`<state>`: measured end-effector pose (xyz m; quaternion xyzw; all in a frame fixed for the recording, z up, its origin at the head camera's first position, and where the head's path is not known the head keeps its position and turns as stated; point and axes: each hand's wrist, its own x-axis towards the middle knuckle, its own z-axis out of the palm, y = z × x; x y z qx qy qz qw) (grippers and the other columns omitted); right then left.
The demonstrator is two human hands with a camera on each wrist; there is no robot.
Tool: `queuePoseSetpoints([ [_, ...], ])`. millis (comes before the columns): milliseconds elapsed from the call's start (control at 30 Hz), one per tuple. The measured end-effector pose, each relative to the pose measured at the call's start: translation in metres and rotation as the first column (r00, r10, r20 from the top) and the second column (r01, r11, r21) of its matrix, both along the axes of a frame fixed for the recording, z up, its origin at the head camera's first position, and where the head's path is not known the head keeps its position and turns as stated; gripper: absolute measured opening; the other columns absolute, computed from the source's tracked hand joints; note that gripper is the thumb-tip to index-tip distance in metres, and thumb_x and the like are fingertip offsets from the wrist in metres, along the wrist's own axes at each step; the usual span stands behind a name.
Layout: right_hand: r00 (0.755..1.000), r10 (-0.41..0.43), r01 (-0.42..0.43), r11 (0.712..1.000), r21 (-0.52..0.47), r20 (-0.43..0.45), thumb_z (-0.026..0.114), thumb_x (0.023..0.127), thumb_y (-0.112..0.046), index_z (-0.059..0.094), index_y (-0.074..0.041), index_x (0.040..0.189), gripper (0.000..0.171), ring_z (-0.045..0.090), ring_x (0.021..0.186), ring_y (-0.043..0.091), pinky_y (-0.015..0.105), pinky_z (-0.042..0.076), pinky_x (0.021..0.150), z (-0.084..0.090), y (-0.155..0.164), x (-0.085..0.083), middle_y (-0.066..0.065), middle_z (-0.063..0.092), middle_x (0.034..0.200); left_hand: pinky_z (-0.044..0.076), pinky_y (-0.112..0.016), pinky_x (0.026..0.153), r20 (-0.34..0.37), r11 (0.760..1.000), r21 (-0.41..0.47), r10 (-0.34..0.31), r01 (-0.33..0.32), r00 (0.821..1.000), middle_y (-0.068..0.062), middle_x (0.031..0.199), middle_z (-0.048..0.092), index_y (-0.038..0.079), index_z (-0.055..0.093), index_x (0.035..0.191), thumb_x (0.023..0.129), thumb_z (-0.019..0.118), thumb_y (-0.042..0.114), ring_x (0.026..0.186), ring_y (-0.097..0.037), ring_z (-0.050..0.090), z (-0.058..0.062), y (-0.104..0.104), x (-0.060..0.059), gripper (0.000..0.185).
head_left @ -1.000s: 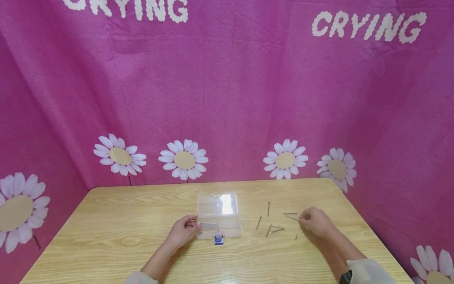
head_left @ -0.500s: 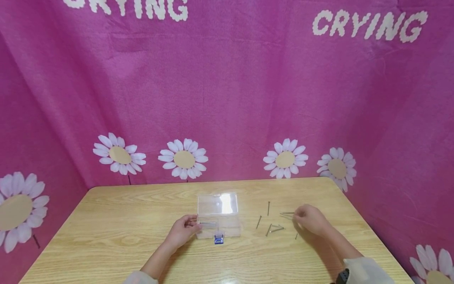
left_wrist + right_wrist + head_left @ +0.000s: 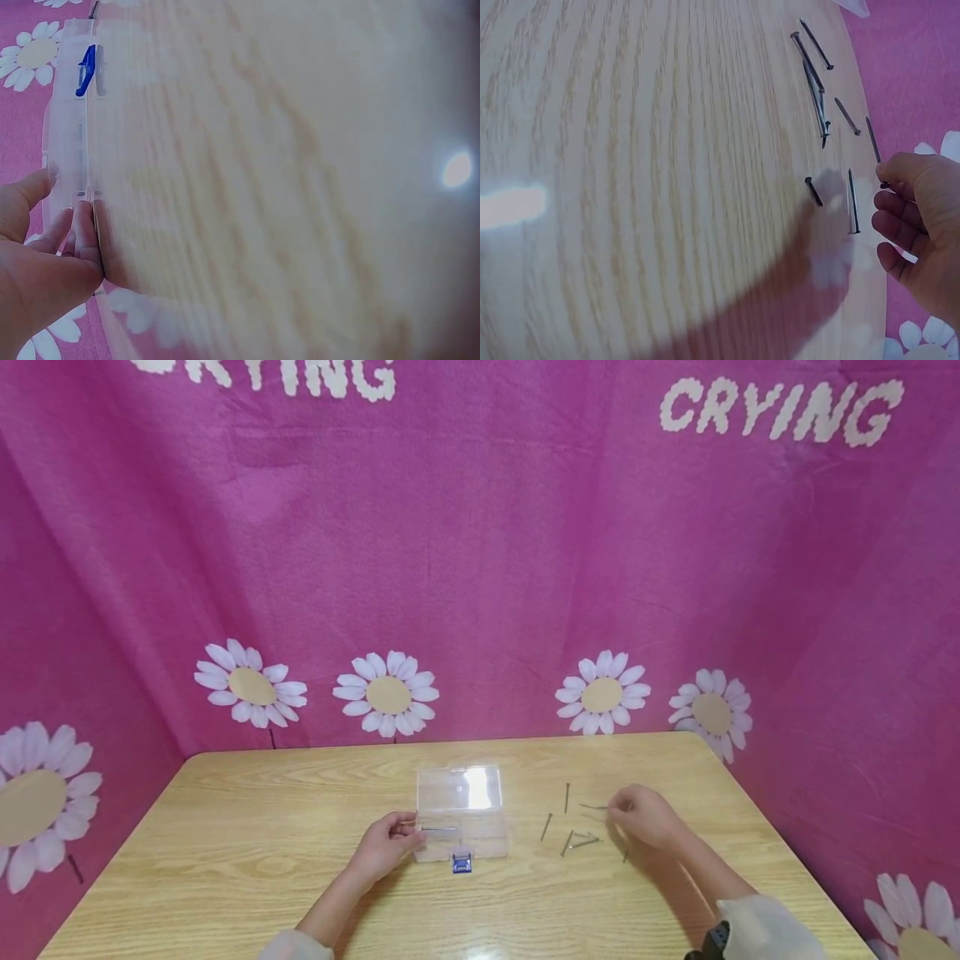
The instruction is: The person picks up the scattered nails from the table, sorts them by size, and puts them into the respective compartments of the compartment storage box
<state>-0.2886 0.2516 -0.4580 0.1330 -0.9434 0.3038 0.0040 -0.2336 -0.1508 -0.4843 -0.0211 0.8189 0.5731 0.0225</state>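
Nail (image 3: 874,140) pinched in the right hand (image 3: 647,817) is now a bit farther from the worktop's (image 3: 300,802) right edge and nearer the clear box (image 3: 487,850), which the left hand (image 3: 382,850) grips by one end, so imo that's one less to pick up.

The box (image 3: 480,841) sits left of loose nails (image 3: 567,843).

Magenta cloth backdrop (image 3: 495,543), folds, white lettering (image 3: 782,412), white-petalled daisies (image 3: 387,695); round-cornered wood-grain table (image 3: 285,810), bright glare (image 3: 457,170).
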Motion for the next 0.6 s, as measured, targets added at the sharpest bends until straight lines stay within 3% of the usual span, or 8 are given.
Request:
queuePoseSetpoints([
  [200, 1.000, 0.025, -0.025, 1.000, 0.006, -0.015, 0.063, 0.083, -0.009, 0.068, -0.001, 0.087, 0.011, 0.059, 0.083, 0.020, 0.042, 0.050, 0.080, 0.006, -0.009, 0.000, 0.007, 0.066, 0.085, 0.042, -0.019, 0.060, 0.001, 1.000, -0.010, 0.001, -0.001, 1.000, -0.012, 0.093, 0.060, -0.008, 0.055, 0.119, 0.083, 0.068, 0.011, 0.078, -0.014, 0.051, 0.000, 0.000, 0.000, 0.042],
  [400, 1.000, 0.019, -0.019, 1.000, -0.005, 0.020, 0.063, 0.084, -0.011, 0.067, -0.003, 0.088, 0.010, 0.056, 0.079, 0.015, 0.036, 0.050, 0.076, 0.008, -0.017, -0.002, 0.004, 0.064, 0.084, 0.042, -0.019, 0.060, 0.001, 1.000, -0.014, 0.005, -0.005, 1.000, -0.012, 0.093, 0.060, -0.009, 0.054, 0.120, 0.083, 0.068, 0.011, 0.078, -0.014, 0.052, -0.001, 0.000, -0.001, 0.044],
  [600, 0.999, 0.042, -0.042, 0.999, -0.008, -0.001, 0.062, 0.083, -0.010, 0.068, -0.004, 0.087, 0.010, 0.053, 0.074, 0.013, 0.034, 0.048, 0.074, 0.010, -0.025, -0.004, 0.004, 0.063, 0.082, 0.042, -0.019, 0.060, 0.004, 1.000, -0.022, 0.012, -0.012, 1.000, -0.011, 0.092, 0.060, -0.008, 0.055, 0.120, 0.083, 0.069, 0.011, 0.077, -0.013, 0.052, -0.001, 0.000, -0.001, 0.044],
])
